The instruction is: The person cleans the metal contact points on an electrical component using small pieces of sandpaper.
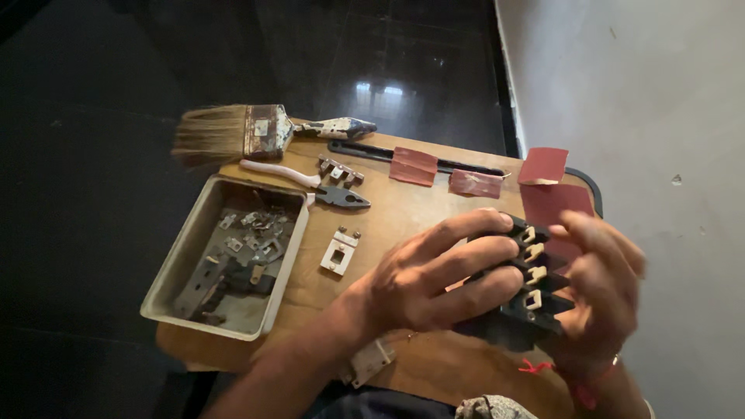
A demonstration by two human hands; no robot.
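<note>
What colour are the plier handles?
White, on the pliers lying beside the tray; the jaws end is dark metal. Head view shows it best.

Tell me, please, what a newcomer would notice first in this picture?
First, the two hands: the left hand and the right hand together grip a black block with cream inserts at the wooden table's near right. At the left stands a metal tray holding small metal parts, with a wide, worn paintbrush lying beyond it.

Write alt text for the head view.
Both hands, left hand and right hand, hold a black switch block over a wooden board. On it lie a metal tray of parts, pliers and a paintbrush.
</note>
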